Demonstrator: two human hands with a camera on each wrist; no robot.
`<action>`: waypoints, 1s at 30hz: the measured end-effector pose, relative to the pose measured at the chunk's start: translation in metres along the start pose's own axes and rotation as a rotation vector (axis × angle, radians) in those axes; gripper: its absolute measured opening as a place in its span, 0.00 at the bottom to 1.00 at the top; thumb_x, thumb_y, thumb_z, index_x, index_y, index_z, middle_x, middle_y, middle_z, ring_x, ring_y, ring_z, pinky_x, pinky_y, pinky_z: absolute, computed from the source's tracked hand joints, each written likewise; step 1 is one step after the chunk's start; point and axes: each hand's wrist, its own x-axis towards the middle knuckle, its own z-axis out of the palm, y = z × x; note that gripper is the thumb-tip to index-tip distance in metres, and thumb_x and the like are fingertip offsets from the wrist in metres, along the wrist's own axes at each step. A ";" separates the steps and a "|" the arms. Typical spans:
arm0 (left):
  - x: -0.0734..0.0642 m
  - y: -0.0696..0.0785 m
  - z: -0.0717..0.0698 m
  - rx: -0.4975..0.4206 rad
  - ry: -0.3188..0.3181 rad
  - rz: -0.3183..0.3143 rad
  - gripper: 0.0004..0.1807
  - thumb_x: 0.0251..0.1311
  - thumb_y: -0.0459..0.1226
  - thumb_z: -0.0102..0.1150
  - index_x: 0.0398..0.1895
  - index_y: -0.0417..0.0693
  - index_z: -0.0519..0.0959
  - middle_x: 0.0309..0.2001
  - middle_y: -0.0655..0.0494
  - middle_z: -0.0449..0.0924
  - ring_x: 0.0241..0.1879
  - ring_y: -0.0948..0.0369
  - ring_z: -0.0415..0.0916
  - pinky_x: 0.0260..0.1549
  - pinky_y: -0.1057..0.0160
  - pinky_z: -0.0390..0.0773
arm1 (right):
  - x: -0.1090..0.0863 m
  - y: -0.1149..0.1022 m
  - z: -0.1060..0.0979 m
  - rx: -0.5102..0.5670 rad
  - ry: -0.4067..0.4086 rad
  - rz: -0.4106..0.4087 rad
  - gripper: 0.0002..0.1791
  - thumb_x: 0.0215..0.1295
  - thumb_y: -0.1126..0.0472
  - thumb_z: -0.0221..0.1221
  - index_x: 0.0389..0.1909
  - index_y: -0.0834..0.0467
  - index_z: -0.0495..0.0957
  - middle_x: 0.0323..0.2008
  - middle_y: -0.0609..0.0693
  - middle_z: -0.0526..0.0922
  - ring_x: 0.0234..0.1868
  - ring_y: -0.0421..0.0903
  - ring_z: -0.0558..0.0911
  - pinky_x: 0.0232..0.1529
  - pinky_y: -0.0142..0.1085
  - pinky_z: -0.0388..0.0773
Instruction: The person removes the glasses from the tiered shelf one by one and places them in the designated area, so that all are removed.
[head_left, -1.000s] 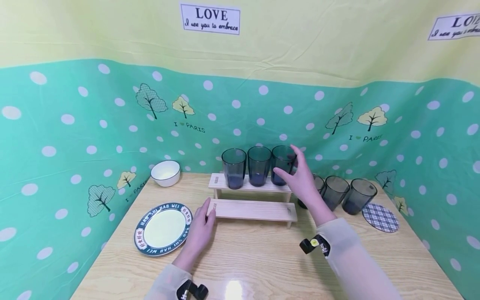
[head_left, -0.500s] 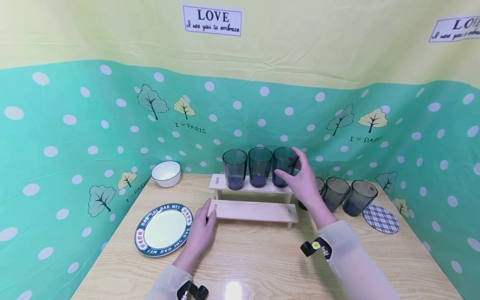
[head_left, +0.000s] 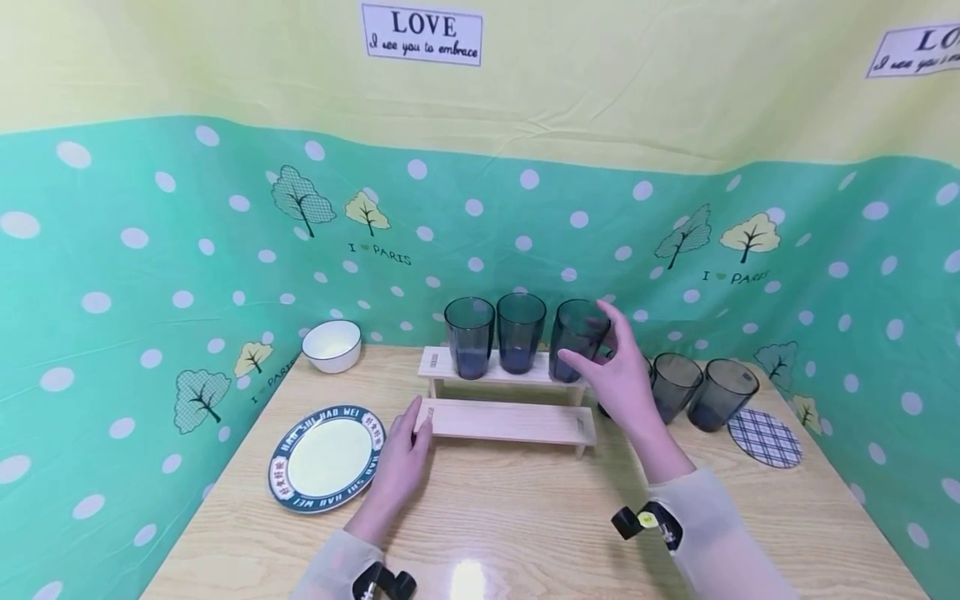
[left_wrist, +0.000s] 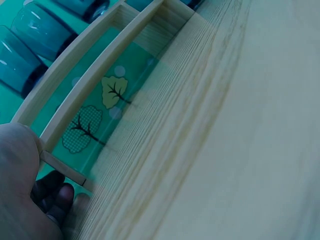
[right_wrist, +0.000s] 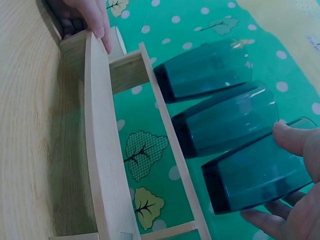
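A two-tier wooden rack (head_left: 502,421) stands mid-table in the head view. My left hand (head_left: 401,458) grips the left end of its lower tier, thumb on top and fingers curled beneath, as the left wrist view shows. Two dark drinking glasses, one at the left (head_left: 469,337) and one in the middle (head_left: 519,333), stand upright on the upper tier. My right hand (head_left: 624,379) holds a third drinking glass (head_left: 576,337) at the tier's right end, thumb on the near side and fingers around the far side. This glass leans slightly, its base (right_wrist: 216,187) close to the rack's edge.
Three more dark glasses (head_left: 722,396) stand on the table right of the rack, one partly hidden behind my right hand. A checked round coaster (head_left: 765,437) lies beside them. On the left are a blue-rimmed plate (head_left: 281,454) and a white bowl (head_left: 332,348). A polka-dot cloth (head_left: 480,225) hangs behind.
My right hand has shifted the rightmost upper-tier glass to the right and slightly toward me, widening its gap from the middle glass. My left hand has stayed on the rack.
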 end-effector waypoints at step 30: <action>0.000 0.000 0.000 0.003 0.003 0.017 0.34 0.88 0.48 0.47 0.89 0.43 0.59 0.71 0.34 0.75 0.72 0.38 0.73 0.74 0.35 0.71 | -0.068 0.005 -0.039 -0.068 -0.009 0.073 0.59 0.65 0.45 0.80 0.90 0.35 0.54 0.80 0.55 0.68 0.78 0.59 0.71 0.74 0.55 0.75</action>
